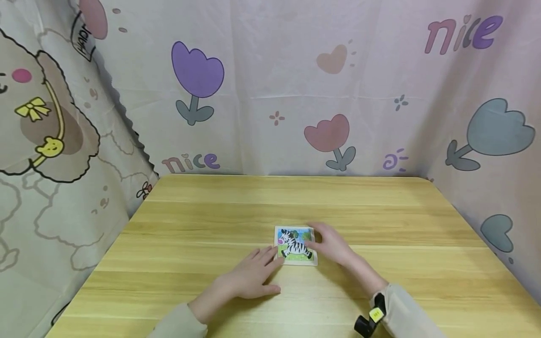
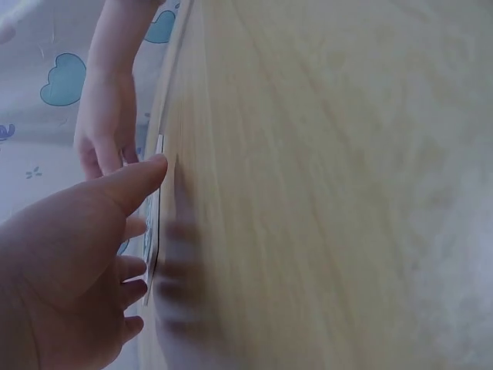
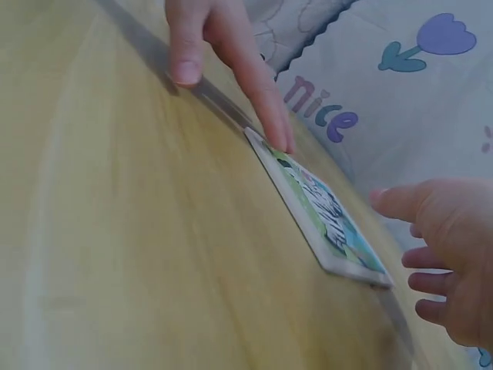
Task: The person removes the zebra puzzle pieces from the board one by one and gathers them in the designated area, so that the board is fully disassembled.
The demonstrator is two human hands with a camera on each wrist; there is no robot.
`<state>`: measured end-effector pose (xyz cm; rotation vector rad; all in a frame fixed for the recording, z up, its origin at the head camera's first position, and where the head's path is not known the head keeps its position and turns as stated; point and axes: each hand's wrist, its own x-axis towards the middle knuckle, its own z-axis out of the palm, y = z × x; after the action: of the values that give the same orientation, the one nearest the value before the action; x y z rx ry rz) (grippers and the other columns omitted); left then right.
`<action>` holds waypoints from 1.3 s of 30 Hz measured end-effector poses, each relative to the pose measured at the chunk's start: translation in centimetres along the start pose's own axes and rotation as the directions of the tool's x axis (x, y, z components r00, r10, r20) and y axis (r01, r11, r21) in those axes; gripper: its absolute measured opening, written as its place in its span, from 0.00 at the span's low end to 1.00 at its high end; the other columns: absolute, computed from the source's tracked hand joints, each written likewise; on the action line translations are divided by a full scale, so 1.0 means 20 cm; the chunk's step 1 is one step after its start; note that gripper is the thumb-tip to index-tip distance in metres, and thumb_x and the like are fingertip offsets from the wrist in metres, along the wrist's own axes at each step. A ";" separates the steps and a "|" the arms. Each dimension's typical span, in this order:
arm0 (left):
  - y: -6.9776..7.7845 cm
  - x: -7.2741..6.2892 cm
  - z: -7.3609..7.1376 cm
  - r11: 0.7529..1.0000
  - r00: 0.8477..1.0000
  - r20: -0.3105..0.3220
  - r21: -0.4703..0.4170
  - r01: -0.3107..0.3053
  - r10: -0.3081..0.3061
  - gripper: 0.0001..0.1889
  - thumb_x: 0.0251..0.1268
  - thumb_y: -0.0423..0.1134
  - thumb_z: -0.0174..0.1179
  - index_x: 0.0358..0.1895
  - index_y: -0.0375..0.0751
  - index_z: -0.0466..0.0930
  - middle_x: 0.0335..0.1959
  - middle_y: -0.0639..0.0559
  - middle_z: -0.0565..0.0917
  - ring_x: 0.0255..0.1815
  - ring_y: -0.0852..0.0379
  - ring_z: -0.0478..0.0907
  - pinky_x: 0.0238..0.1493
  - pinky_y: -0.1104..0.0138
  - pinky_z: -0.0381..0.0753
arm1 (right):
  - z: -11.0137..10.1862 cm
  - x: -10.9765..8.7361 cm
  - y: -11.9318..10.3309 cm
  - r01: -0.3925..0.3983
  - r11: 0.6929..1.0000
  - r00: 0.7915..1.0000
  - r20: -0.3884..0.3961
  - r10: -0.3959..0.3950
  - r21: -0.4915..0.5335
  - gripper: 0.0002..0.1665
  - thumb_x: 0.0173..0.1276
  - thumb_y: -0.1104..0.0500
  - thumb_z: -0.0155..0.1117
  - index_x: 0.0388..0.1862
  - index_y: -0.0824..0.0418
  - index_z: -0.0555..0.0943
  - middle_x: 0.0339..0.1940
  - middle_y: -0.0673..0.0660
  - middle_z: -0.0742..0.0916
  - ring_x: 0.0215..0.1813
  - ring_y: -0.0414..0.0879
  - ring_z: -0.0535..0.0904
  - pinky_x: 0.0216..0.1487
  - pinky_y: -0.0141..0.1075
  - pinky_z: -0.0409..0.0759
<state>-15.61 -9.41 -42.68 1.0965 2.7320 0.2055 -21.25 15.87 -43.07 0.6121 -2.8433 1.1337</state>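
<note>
A thin square board with a zebra picture and white border (image 1: 297, 258) lies flat on the wooden table (image 1: 203, 216). At its left side is my left hand (image 1: 255, 273), fingers extended; in the right wrist view a fingertip touches the board's near corner. My right hand (image 1: 332, 244) hovers at the right edge, thumb and fingers spread. A gap shows between that hand (image 3: 454, 258) and the board (image 3: 316, 208) in the right wrist view. From the left wrist the board is seen nearly edge-on, partly covered by the left hand's fingers (image 2: 132, 267).
Patterned curtains (image 1: 262, 84) with tulips and lettering hang behind the table and along both sides. A small black camera (image 1: 365, 324) is strapped to the right wrist. Wooden tabletop extends around the board on every side.
</note>
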 end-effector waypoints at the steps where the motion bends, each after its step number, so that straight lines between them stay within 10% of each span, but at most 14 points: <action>1: 0.00 0.00 0.00 1.000 1.000 0.002 0.005 -0.002 0.002 0.38 0.63 0.63 0.47 0.72 0.45 0.55 0.73 0.42 0.49 0.73 0.45 0.46 0.70 0.51 0.47 | 0.00 0.02 -0.01 -0.002 1.000 1.000 0.002 0.002 -0.011 0.35 0.59 0.55 0.67 0.63 0.66 0.69 0.61 0.64 0.75 0.62 0.60 0.68 0.62 0.55 0.64; 12: 0.01 0.01 0.02 0.999 1.000 0.015 0.035 -0.003 0.002 0.39 0.63 0.63 0.47 0.72 0.45 0.53 0.73 0.41 0.47 0.73 0.45 0.45 0.70 0.53 0.47 | 0.11 0.19 -0.10 0.110 0.983 0.991 0.093 -0.097 -0.150 0.30 0.56 0.55 0.69 0.56 0.65 0.76 0.54 0.63 0.79 0.57 0.57 0.71 0.59 0.53 0.68; 39: 0.03 0.02 -0.02 0.996 0.999 0.024 0.080 -0.032 0.031 0.39 0.63 0.61 0.50 0.70 0.41 0.57 0.72 0.39 0.53 0.72 0.45 0.48 0.70 0.54 0.51 | 0.17 0.24 -0.11 0.152 0.948 0.984 0.132 -0.118 -0.281 0.24 0.56 0.50 0.70 0.50 0.60 0.81 0.48 0.57 0.78 0.52 0.52 0.71 0.57 0.48 0.68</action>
<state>-15.57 -8.64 -42.20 1.1560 2.7261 0.0882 -24.41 10.45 -43.33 0.8569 -2.9244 0.6627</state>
